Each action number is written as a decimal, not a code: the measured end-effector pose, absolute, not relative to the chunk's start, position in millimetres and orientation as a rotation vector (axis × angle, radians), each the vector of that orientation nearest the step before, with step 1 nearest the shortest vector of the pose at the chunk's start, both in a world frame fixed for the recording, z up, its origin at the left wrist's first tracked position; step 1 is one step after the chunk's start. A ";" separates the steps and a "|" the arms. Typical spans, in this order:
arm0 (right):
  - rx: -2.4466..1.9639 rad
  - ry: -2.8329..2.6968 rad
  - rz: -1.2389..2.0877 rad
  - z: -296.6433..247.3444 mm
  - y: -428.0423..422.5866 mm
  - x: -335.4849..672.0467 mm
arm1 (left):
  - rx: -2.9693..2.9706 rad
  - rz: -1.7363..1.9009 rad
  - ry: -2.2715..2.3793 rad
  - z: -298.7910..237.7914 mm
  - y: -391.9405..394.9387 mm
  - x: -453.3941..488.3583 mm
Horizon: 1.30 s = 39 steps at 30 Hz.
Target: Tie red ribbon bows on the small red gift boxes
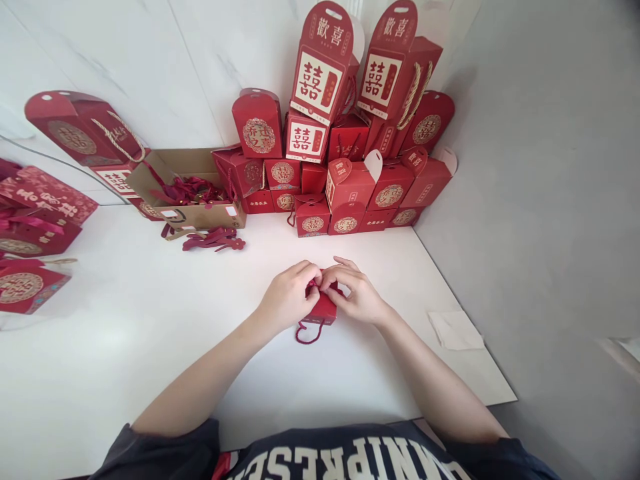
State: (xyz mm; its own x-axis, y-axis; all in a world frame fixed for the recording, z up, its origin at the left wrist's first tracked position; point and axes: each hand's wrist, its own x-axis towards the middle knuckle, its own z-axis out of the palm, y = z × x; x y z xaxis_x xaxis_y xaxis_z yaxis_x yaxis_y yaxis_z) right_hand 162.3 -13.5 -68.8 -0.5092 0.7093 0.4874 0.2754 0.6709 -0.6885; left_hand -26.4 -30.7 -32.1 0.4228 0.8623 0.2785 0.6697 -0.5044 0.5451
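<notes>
Near boxes (320,80) printed 歡喜 and 囍, left hand (289,298) and right hand (357,297), grip tight, hold a small red box (324,311).

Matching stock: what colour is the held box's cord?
Dark red: cord of the held box, head view best.

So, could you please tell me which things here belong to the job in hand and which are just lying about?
In hand: small red box, held by left hand and right hand.
Lying about: stacked red boxes, cardboard box of cords, white paper.
</notes>
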 end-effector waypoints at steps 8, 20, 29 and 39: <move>-0.972 -1.860 1.040 -67.4 -10.1 162.5 | 2.512 0.763 1.000 -33.4 -19.1 -40.4; -0.935 -1.712 1.332 -74.3 -9.5 161.2 | 2.976 0.551 0.917 -36.2 -16.8 -50.3; -0.986 -1.749 1.106 -72.1 -11.3 161.3 | 2.677 0.539 1.467 -17.5 -20.2 -47.8; -0.984 -1.764 1.164 -66.1 -14.3 161.8 | 1.828 0.486 1.254 -7.9 -15.6 -55.2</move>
State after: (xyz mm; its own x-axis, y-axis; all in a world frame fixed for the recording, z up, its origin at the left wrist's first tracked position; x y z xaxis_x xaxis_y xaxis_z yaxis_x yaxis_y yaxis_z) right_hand 161.8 -14.3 -66.1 -0.3885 0.9011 0.1925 0.1775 0.2782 -0.9440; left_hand -55.2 -15.6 -7.9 0.4226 0.8956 -0.1392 0.5675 -0.1417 0.8111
